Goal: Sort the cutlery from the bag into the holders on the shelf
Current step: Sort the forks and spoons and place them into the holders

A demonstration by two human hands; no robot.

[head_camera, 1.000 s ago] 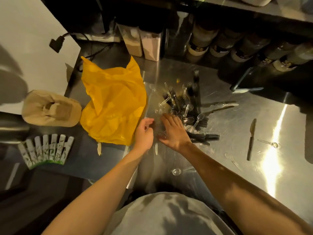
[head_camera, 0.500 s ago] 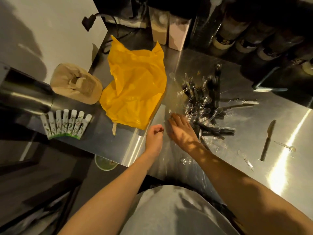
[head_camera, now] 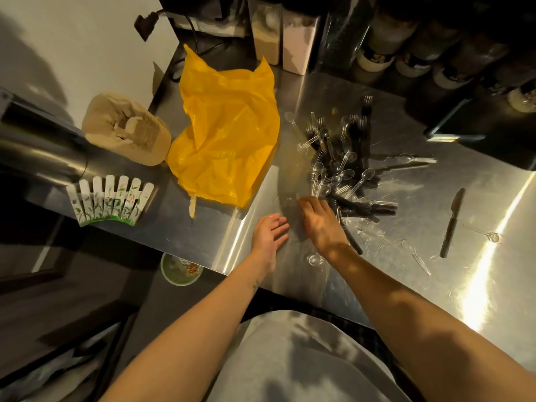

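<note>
- Fingers (head_camera: 280, 224) of the left hand (head_camera: 268, 237): released, loosely extended, palm turned toward the other hand, nothing in them. The hand sits over the near edge of the steel surface (head_camera: 203, 233); I cannot tell whether it touches it.
- Fingers (head_camera: 307, 205) of the right hand (head_camera: 322, 224): palm down, tips at the near edge of the cutlery heap (head_camera: 342, 169), among clear spoons. I cannot tell whether they grasp a piece, as the clear plastic under them is hard to make out.
- Cutlery heap: black forks and clear spoons tangled together, mid-surface, just right of the yellow bag (head_camera: 226, 134). The bag lies flat and crumpled.
- Strays: a black knife (head_camera: 451, 224) lies alone, well right of the heap. A small clear spoon (head_camera: 490, 235) is just beyond it. Another clear spoon (head_camera: 314, 260) lies beside the right wrist. A clear piece (head_camera: 420, 261), type unclear, lies nearer the front edge.
- Left of the bag: a brown paper-pulp item (head_camera: 127, 132) touches the bag's edge. Nearer me is a white picket-fence piece (head_camera: 108, 200) painted with flowers and grass.
- Back of the surface: two pale rectangular containers (head_camera: 295, 44), upright and side by side. To their right is a row of jars (head_camera: 377, 53) in deep shadow.
- Green cup (head_camera: 181, 268): below the front edge of the surface, left of the left forearm.
</note>
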